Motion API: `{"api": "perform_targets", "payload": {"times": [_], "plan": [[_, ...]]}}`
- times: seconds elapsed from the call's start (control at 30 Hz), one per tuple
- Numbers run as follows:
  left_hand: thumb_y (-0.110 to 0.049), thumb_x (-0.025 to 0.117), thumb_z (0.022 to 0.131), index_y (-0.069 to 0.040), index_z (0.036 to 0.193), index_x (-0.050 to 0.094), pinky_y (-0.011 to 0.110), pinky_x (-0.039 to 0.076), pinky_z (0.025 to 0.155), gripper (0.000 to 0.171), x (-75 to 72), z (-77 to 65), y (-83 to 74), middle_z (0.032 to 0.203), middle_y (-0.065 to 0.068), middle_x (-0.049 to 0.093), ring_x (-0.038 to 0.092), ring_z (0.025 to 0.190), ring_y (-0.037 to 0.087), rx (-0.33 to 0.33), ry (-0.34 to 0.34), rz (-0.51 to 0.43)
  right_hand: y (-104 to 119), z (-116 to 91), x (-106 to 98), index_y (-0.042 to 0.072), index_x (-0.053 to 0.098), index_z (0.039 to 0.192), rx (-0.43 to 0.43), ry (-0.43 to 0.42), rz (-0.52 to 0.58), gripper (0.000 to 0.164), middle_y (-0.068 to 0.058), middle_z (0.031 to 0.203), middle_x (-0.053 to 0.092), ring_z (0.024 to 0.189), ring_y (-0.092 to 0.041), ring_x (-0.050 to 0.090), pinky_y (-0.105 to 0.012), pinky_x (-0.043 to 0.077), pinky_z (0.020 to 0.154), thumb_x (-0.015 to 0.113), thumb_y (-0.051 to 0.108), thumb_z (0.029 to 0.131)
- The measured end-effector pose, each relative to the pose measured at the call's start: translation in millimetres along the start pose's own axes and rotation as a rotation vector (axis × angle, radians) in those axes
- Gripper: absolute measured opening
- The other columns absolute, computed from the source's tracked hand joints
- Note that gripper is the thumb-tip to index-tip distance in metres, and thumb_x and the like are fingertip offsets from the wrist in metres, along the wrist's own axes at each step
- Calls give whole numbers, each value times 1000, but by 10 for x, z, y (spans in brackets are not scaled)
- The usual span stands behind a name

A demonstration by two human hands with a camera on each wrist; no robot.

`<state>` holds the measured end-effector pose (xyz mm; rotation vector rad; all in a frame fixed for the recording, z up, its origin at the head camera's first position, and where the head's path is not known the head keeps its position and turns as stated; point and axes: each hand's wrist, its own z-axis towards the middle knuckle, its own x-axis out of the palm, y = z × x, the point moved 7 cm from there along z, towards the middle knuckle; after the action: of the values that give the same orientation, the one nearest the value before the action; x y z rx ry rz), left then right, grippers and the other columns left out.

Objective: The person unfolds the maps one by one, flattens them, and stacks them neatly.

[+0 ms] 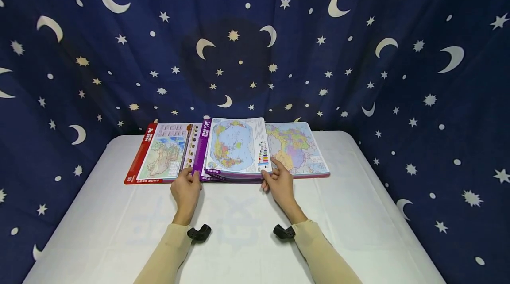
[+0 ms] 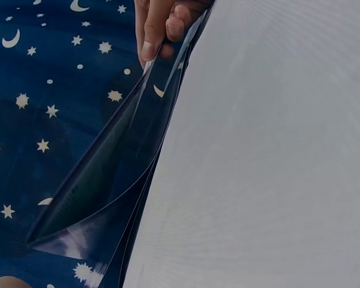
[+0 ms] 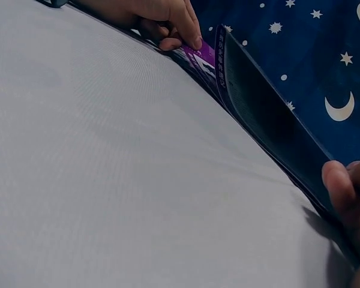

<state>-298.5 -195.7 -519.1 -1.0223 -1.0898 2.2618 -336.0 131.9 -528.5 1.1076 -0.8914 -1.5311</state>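
Observation:
A world map sheet [image 1: 235, 142] with a white margin lies over other purple-edged map sheets [image 1: 201, 155]. My right hand [image 1: 282, 186] pinches its near right corner between thumb and fingers. In the left wrist view that hand [image 2: 168, 27] holds the sheet's edge up, and the sheet [image 2: 87, 174] bows with a gap beneath it. At the near left corner of the purple-edged sheets my left hand [image 1: 186, 191] pinches the edge. The right wrist view shows the left fingers [image 3: 192, 33] on a purple corner [image 3: 203, 57].
To the left lies a red-bordered map [image 1: 163, 155]; to the right, a stack topped by a coloured map [image 1: 295, 147]. Both are partly covered by the middle sheets. All rest on a white-covered table [image 1: 239, 239], with a dark blue moon-and-star curtain [image 1: 255, 63] behind.

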Motion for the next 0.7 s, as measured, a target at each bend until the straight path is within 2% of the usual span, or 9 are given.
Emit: {"api": "perform_targets", "payload": {"times": [0.27, 0.5, 0.7], "plan": [[-17, 70, 88, -5, 100, 74, 42, 41, 69, 18, -49, 3, 103, 55, 2, 64, 61, 57, 28, -48, -63, 24, 1, 11, -29, 10, 44, 147, -11, -15, -48, 60, -14, 66, 63, 42, -23, 61, -34, 51, 42, 69, 15, 93], [-16, 71, 88, -1, 96, 73, 44, 38, 64, 17, -160, 34, 131, 58, 7, 63, 57, 56, 30, -54, -126, 36, -1, -18, -103, 9, 45, 147, -13, -51, -50, 60, -14, 67, 65, 41, -22, 61, -34, 51, 41, 69, 12, 92], [-16, 70, 90, -3, 92, 73, 39, 33, 62, 14, -254, 66, 206, 55, 6, 58, 52, 54, 27, -86, -148, 34, 6, -45, -170, 10, 45, 147, 4, -68, -75, 58, -11, 67, 64, 42, -24, 61, -36, 51, 42, 68, 11, 93]]}}
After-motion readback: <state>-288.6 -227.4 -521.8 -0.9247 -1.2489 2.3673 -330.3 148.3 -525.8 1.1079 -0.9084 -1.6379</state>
